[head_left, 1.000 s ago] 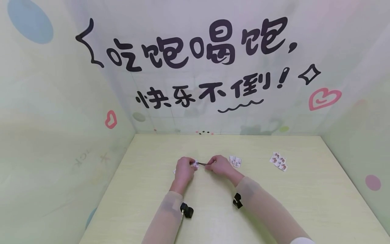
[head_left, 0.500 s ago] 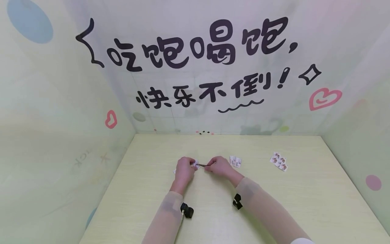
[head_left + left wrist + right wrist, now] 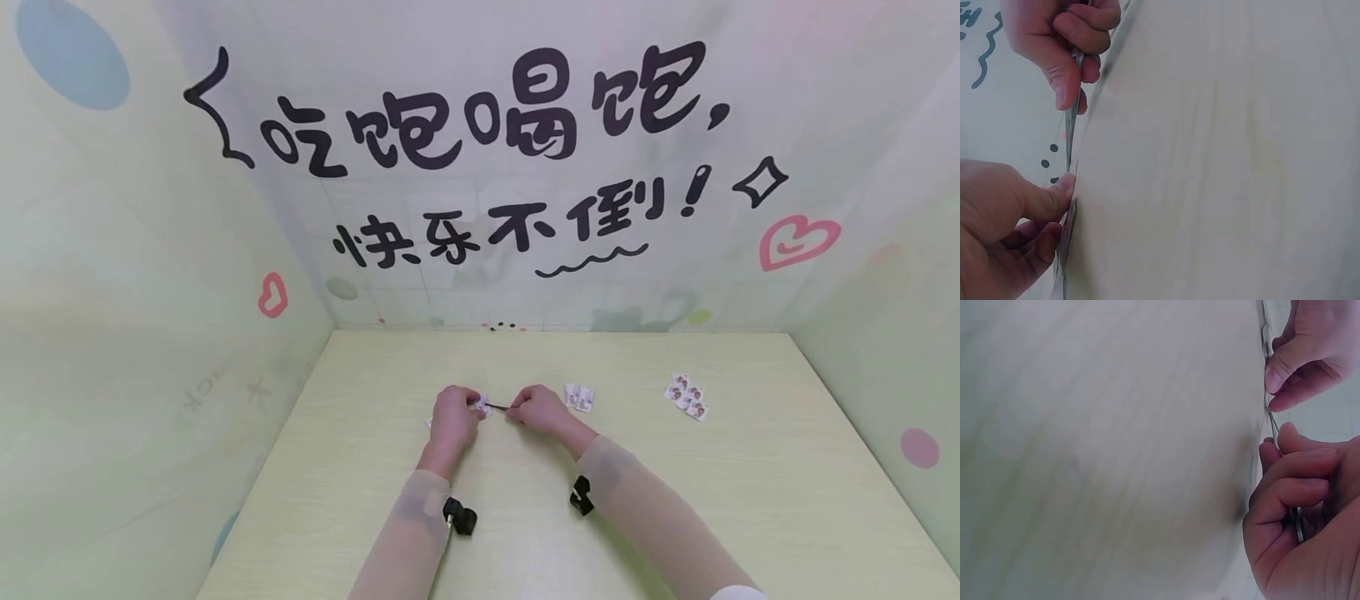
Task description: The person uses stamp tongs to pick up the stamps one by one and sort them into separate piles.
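Observation:
My left hand point(image 3: 455, 417) is left of centre on the table, its thumb and fingers pinching a small white printed piece point(image 3: 482, 406) that looks like a sticker or little card. In the left wrist view this piece appears almost edge-on under the thumb. My right hand point(image 3: 542, 408) grips slim metal tweezers point(image 3: 1071, 134), their rear end inside the curled fingers. The tips point left and meet the edge of the piece by the left fingertips. Whether they have hold of it cannot be seen. Another white piece point(image 3: 430, 422) shows partly beside the left hand.
Two small white printed pieces point(image 3: 579, 397) lie side by side just beyond the right hand. Further right is a cluster of several similar pieces point(image 3: 686, 397) with coloured figures. The pale wooden table point(image 3: 525, 533) ends against printed walls at the back and sides.
The tweezers' tips shift slightly at the edge of the held piece; they look parted half a second ago and closer together now. Both hands stay almost in place.

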A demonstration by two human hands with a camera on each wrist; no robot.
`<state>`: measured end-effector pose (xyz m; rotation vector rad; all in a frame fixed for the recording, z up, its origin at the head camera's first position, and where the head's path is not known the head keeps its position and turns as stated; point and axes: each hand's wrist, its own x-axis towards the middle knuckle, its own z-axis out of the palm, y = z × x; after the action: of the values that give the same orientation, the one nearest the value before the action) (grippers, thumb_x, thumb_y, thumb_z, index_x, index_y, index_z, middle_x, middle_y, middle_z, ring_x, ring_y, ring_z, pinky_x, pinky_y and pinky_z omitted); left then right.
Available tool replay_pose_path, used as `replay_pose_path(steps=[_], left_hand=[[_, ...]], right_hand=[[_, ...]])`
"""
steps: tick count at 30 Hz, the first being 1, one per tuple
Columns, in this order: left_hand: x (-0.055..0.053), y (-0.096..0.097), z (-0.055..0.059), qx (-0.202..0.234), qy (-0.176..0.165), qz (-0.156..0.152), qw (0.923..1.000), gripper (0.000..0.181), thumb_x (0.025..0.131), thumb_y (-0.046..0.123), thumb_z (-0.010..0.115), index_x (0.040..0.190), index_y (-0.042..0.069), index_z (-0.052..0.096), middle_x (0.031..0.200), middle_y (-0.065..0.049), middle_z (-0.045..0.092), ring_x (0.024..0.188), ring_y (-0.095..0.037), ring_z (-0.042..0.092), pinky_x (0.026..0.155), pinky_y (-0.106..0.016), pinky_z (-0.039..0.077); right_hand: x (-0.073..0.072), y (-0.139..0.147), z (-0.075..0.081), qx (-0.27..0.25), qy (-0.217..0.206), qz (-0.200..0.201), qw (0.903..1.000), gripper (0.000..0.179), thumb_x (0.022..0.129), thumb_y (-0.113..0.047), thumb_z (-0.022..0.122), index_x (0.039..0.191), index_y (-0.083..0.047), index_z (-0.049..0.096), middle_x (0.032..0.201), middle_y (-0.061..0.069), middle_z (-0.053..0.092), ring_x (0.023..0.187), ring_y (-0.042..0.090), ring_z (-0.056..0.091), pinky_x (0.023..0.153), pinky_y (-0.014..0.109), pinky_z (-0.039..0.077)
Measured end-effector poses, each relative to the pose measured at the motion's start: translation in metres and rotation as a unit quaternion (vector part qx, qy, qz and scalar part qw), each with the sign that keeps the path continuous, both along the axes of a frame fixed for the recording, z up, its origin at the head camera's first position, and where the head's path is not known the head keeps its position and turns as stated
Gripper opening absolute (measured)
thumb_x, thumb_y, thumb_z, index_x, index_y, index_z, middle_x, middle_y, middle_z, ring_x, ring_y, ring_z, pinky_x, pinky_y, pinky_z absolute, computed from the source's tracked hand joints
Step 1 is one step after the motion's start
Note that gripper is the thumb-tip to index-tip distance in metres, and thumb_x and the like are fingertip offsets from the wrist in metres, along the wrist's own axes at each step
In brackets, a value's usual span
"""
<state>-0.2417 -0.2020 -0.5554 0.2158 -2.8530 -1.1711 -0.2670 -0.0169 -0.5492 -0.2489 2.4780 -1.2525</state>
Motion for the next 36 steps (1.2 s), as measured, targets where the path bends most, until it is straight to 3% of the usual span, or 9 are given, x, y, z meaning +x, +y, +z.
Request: replay_pose_path(steps=[6,10,15,20,26,36], left_hand=[[0.011,0.004,0.003,-0.010,0.042,-0.039,0.9983,0.024,0.094,0.004,0.081,0.117,-0.003,0.077,0.114,-0.015,0.074,0.111,-0.035,0.069,0.099,-0.049,0.056],[0.024,0.017,0.004,0.002,0.064,-0.042,0.9971,0.021,0.095,0.007,0.081,0.114,-0.001,0.078,0.111,-0.014,0.073,0.103,-0.031,0.069,0.091,-0.047,0.058],[0.038,0.037,0.006,0.025,0.057,-0.059,0.9963,0.019,0.094,0.007,0.081,0.111,0.000,0.079,0.108,-0.012,0.073,0.094,-0.025,0.068,0.084,-0.044,0.060],[0.048,0.053,0.003,0.029,0.036,-0.085,0.9953,0.020,0.092,0.005,0.082,0.110,-0.004,0.079,0.107,-0.015,0.075,0.099,-0.031,0.072,0.088,-0.046,0.061],[0.054,0.059,-0.002,0.027,0.019,-0.083,0.9960,0.024,0.088,-0.002,0.083,0.111,-0.006,0.077,0.108,-0.017,0.076,0.106,-0.037,0.072,0.094,-0.048,0.060],[0.049,0.059,0.000,0.036,-0.007,-0.091,0.9951,0.023,0.088,-0.002,0.083,0.111,-0.004,0.078,0.108,-0.017,0.077,0.108,-0.037,0.072,0.095,-0.048,0.060]], right_hand=[[0.007,0.011,-0.005,-0.021,0.003,-0.013,0.9997,0.012,0.099,-0.017,0.075,0.095,-0.006,0.074,0.092,0.004,0.068,0.083,0.020,0.059,0.071,0.030,0.047],[0.022,0.033,0.000,-0.027,0.002,-0.026,0.9993,0.011,0.099,-0.015,0.074,0.096,-0.004,0.073,0.090,0.005,0.067,0.080,0.020,0.057,0.070,0.030,0.046],[0.046,0.057,0.005,-0.034,-0.012,-0.037,0.9986,0.009,0.098,-0.012,0.075,0.095,-0.004,0.072,0.089,0.005,0.066,0.080,0.019,0.056,0.070,0.030,0.045],[0.062,0.070,0.000,-0.034,-0.021,-0.037,0.9985,0.009,0.098,-0.012,0.075,0.095,-0.005,0.070,0.089,0.004,0.065,0.080,0.019,0.055,0.070,0.031,0.044],[0.065,0.072,-0.006,-0.020,-0.008,-0.031,0.9993,0.009,0.099,-0.013,0.075,0.094,-0.008,0.069,0.087,0.003,0.064,0.077,0.019,0.055,0.069,0.032,0.044],[0.055,0.078,-0.003,0.001,0.001,-0.007,1.0000,0.010,0.096,-0.016,0.078,0.092,-0.010,0.071,0.087,0.003,0.065,0.078,0.020,0.055,0.070,0.033,0.044]])
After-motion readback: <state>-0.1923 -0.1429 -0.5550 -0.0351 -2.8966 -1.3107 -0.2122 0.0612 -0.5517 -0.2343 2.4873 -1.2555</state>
